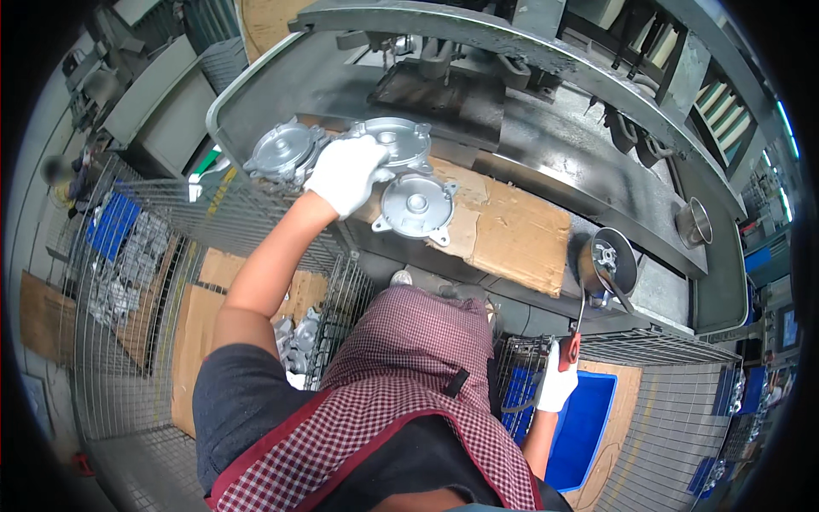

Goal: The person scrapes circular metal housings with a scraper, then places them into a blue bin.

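My left hand [348, 175], in a white glove, reaches to the far left of the bench. Its fingers curl over the near edge of a round silver cast-metal cover [408, 141]. A second cover [418, 207], with lugs around its rim, lies just nearer on cardboard, and stacked covers [283, 151] sit left of the hand. Low on the right, my gloved right hand [556, 380] is closed around the handle of a red-handled tool [573, 346]. The tool's slim metal shaft points away from me, toward a metal pot [627, 256]; its tip is hard to make out.
Flattened cardboard [520, 235] covers the bench edge before a large machine [444, 94]. A metal cup [694, 222] stands at the far right. Below are a blue bin [589, 427], wire cages [665, 401] and a crate of metal parts [299, 341] at my left.
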Demonstrator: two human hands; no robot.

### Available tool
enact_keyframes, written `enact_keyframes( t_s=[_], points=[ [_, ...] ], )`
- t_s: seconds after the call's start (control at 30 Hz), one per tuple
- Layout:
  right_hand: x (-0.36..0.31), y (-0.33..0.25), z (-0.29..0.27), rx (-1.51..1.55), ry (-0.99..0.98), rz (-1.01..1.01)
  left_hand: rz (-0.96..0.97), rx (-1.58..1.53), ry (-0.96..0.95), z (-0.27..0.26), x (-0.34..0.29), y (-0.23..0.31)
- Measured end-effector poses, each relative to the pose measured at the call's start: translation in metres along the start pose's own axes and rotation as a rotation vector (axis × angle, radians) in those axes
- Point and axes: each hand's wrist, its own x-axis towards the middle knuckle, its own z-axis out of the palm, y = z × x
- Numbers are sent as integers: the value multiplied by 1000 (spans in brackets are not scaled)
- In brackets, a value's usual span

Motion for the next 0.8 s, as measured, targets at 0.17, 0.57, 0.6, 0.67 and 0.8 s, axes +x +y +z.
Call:
enact_keyframes(
  t_s=[0.17,0.57,0.6,0.67,0.8],
  points=[
    [6,0,5,-36,-108,198,59,3,12,16,37,-22],
    [3,21,24,5,-16,49,-328,-32,55,122,147,-87],
    [4,21,24,9,-47,-5,-315,-1,163,125,145,-85],
    [4,16,22,47,-59,144,-276,96,188,130,127,-75],
    [0,-1,16,174,-26,245,-62,188,382,129,109,-50]
  ],
)
